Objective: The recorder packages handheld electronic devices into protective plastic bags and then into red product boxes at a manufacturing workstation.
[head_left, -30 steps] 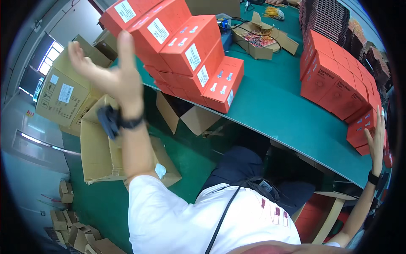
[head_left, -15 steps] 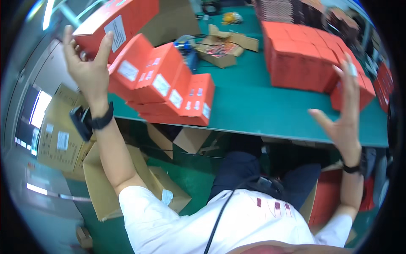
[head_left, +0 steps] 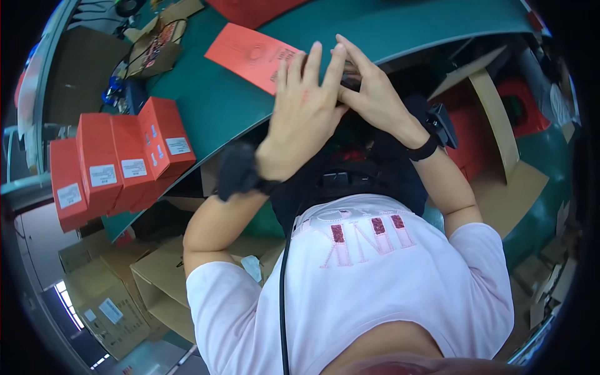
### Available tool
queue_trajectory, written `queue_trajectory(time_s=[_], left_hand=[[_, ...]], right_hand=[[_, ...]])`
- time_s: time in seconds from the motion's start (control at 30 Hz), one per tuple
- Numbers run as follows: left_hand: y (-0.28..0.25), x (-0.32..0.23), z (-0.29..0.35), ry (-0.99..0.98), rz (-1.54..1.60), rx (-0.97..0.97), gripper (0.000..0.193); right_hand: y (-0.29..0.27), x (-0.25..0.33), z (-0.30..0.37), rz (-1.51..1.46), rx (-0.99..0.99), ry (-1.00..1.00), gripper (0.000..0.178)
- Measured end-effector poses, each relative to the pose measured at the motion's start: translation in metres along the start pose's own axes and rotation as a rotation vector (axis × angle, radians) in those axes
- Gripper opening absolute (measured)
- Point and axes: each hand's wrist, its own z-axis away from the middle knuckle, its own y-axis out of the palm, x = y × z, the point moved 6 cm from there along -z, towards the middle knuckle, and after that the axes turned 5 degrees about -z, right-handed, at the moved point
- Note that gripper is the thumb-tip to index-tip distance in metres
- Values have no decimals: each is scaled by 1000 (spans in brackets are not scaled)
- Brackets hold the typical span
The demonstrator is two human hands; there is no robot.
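A red cardboard box lies on the green table near its front edge, with dark print on its top face. My left hand rests over the near end of this box, fingers stretched out and slightly spread. Close beside it is my right hand, its fingers extended and its thumb pointing toward the left hand. The fingertips of both hands almost meet. Whatever lies in the small dark gap between them cannot be made out.
Stacked red boxes with white labels stand at the table's left edge. Behind them are an opened carton and a blue object. More red boxes sit at the far edge. Open cartons stand below, to the right.
My hands were wide apart, the left one by a raised box above the stack. Now they are together over a flat red box. The view has turned to the right.
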Motion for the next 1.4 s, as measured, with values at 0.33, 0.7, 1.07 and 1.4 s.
queue_trajectory(time_s=[0.33,0.7,1.07,1.4], left_hand=[[-16,85,-27,426,-297,333,107],[-37,41,-10,147,97,-37,71],[-32,49,-4,156,84,14,83],[-51,82,2,57,127,91,78]], right_hand=[[-4,-7,14,-334,35,138,69],[17,22,4,-328,148,208,67],[26,0,-11,-212,278,252,53],[-17,56,-19,560,-80,-631,52]])
